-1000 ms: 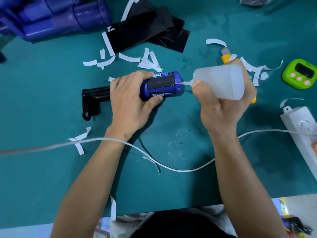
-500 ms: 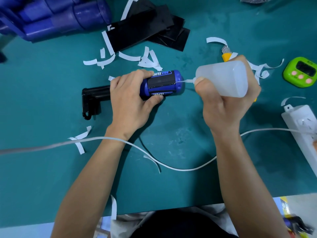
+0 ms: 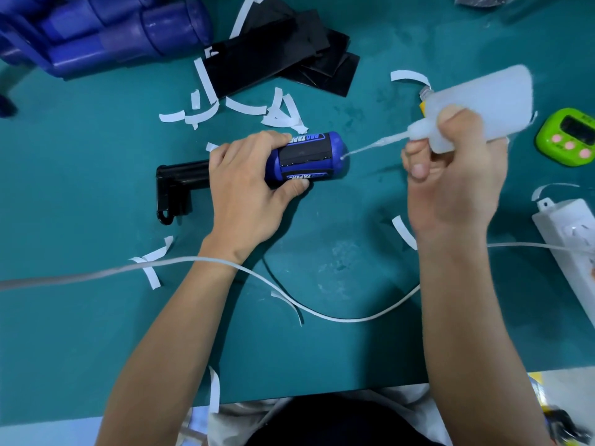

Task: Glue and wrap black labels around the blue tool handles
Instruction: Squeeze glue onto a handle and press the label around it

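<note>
The glue bottle [image 3: 483, 101] has drawn away rightward, its nozzle now clear of the blue handle [image 3: 335, 152]. The handle lies on the teal mat [image 3: 80, 188], long axis left–right, rounded end pointing right. The left hand [image 3: 244, 191] curls its fingers round it; the right hand [image 3: 457, 181] clamps the bottle in curled fingers. A black label [image 3: 306, 154] bands the handle.

Assembly workbench, teal mat [image 3: 96, 175], stacked blue handles [image 3: 106, 30], paper offcuts [image 3: 277, 114]

I'm holding the blue tool handle [image 3: 336, 149] on its side in my left hand [image 3: 244, 191], a black label [image 3: 304, 156] wrapping its middle. My right hand [image 3: 457, 181] is tilting the translucent glue bottle [image 3: 483, 101], its thin nozzle reaching the handle's rounded end. Spare black labels [image 3: 267, 56] are lying stacked behind.
</note>
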